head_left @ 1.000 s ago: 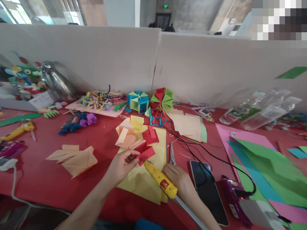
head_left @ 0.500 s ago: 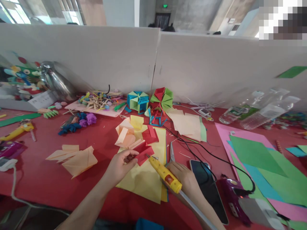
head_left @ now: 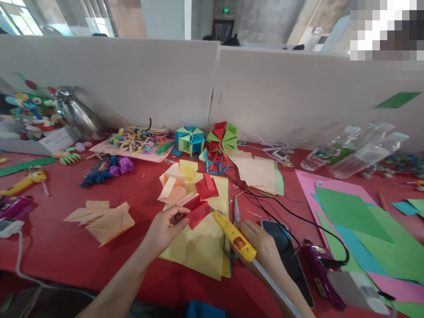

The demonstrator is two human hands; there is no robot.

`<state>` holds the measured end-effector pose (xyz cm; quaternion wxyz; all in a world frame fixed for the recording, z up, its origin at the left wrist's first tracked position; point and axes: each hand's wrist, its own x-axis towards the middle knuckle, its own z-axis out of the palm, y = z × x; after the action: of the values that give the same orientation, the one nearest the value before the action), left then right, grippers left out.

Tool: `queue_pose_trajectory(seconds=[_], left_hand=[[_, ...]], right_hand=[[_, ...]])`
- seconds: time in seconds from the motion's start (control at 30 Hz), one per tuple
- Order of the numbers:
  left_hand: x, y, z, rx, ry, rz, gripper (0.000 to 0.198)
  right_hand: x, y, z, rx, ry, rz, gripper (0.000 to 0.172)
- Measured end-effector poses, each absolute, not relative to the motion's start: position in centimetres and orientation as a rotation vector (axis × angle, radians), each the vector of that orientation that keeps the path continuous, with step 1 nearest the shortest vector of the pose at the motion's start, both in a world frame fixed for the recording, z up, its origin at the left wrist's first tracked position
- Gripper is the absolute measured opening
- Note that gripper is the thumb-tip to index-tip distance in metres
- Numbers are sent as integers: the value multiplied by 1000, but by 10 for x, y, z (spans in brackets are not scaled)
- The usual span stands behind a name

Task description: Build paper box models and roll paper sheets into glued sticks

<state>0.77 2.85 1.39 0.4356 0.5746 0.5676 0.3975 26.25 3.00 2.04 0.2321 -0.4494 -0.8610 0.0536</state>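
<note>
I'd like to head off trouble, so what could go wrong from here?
The yellow glue gun points toward the red folded paper in the left hand; a slip might burn that hand. The scissors lie close by the right hand and might snag or nick it. Stray glue could drip onto the yellow sheet.

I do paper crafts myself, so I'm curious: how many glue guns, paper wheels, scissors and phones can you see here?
Glue guns: 2, one in the right hand, one at far left; a yellowish item at the right edge is too unclear to count
Paper wheels: 2, blue-green and red-green
Scissors: 1 pair
Phones: 1
Total: 6
</note>
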Motion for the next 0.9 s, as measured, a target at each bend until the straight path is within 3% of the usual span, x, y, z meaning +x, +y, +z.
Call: queue_pose_trajectory(seconds=[0.27, 0.4, 0.6, 0.67, 0.8, 0.9], left_hand=[[6, 28, 18, 1385, 1420, 998, 24], [5, 28, 19, 1387, 1435, 1025, 23], [2, 28, 15, 1370, 1405, 1023, 26], [1, 28, 15, 1372, 1394, 1012, 26], [1, 26, 17, 1362, 1396, 1005, 25], [1, 25, 18, 1343, 1387, 1015, 24]], right_hand=[[263, 52, 45, -1779, -2374, 5, 12], [269, 76, 37, -1944, -2371, 21, 21], [272, 68, 46, -1836, -2358, 103, 40], [265, 46, 58, -1620, -2326, 257, 30], [241, -8, 67, -1087, -2617, 897, 11], [228, -35, 52, -1165, -2684, 1022, 29]])
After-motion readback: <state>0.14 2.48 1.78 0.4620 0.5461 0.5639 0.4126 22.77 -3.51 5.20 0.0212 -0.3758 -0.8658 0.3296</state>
